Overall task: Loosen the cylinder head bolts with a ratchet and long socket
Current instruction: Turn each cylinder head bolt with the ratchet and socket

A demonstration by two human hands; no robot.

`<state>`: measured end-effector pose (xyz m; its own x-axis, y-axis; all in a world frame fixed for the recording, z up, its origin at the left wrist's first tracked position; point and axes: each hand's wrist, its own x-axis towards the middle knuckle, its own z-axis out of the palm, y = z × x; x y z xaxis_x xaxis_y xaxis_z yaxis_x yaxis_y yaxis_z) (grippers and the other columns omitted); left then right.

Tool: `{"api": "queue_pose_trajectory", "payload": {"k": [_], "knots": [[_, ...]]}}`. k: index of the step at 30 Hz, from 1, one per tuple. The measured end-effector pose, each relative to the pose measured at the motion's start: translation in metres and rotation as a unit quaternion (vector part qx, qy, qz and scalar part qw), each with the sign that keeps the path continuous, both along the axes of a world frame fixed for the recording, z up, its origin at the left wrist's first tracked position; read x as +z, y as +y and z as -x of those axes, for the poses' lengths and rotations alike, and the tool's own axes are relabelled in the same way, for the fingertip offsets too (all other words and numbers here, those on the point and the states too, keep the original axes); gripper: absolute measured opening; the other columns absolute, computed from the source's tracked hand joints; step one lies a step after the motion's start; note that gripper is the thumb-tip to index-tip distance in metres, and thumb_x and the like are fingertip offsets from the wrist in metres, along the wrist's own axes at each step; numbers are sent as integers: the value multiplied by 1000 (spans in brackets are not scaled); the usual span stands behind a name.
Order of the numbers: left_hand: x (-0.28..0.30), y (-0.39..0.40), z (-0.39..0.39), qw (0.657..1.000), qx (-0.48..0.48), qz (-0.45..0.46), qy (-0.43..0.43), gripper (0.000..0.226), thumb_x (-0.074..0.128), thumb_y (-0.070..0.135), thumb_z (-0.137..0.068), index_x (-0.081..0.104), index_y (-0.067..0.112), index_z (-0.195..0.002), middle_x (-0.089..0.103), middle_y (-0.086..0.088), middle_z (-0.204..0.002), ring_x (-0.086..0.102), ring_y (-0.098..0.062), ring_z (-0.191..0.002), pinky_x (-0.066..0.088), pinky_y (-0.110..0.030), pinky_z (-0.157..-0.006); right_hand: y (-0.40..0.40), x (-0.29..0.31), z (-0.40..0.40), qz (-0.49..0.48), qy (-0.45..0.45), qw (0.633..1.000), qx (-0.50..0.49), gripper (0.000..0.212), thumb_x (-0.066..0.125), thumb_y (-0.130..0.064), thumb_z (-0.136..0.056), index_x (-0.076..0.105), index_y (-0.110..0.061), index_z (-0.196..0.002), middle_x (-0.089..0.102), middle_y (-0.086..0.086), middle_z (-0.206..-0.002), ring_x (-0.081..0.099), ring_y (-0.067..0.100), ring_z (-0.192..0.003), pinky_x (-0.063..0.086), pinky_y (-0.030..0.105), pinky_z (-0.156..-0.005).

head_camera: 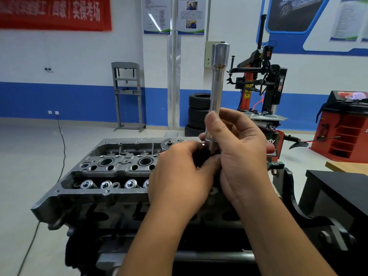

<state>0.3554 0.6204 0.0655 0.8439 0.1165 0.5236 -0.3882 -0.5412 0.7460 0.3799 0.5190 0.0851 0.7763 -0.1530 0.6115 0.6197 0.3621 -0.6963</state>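
Observation:
A long silver socket stands upright in front of me, its wide end at the top. My right hand grips its lower part, thumb on the shaft. My left hand curls round a dark tool part at the socket's base, mostly hidden by both hands; I cannot tell what it is. Below and behind the hands lies the grey cylinder head on the engine, with round plug wells and valve springs showing on its left half. Its right half is covered by my hands.
A black engine stand bracket rises at the right, beside a black table. Behind are a tyre changer, stacked tyres, a red wheel balancer and a grey shop press. A cable runs along the floor at left.

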Motion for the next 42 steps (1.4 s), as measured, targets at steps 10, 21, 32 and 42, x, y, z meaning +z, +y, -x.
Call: {"api": "queue_pose_trajectory", "payload": {"k": [10,21,32,42], "knots": [[2,2,-1,999,-34,7,6,33,58,53,-77,70,48,-108,77,19,-95,73,-14,-98,60,-44,-87,1,-1,0,-5,-4,1000,31,10,66,-28,-94,68,-23,-102,78,11,-89,69,19,-70,58,31,-67],[1,1,-3,999,-37,34,-11,26,64,50,-78,75,44,-101,76,24,-92,73,-8,-89,60,-46,-85,0,-1,0,-7,-5,1000,19,3,66,-22,-99,66,-19,-98,78,11,-88,70,17,-73,58,28,-68],[3,4,-1,997,-79,18,2,32,58,52,-82,74,43,-109,77,23,-98,74,-10,-96,61,-47,-87,1,0,2,24,-44,999,-21,9,72,-26,-90,68,-32,-84,72,-1,-76,64,12,-69,56,28,-69],[-4,2,-3,999,19,24,-20,18,78,58,-78,71,49,-92,71,27,-81,69,-1,-77,61,-41,-71,1,2,4,8,-22,1000,-20,12,84,-33,-78,72,-32,-80,72,-1,-77,67,14,-71,55,25,-68]]}}
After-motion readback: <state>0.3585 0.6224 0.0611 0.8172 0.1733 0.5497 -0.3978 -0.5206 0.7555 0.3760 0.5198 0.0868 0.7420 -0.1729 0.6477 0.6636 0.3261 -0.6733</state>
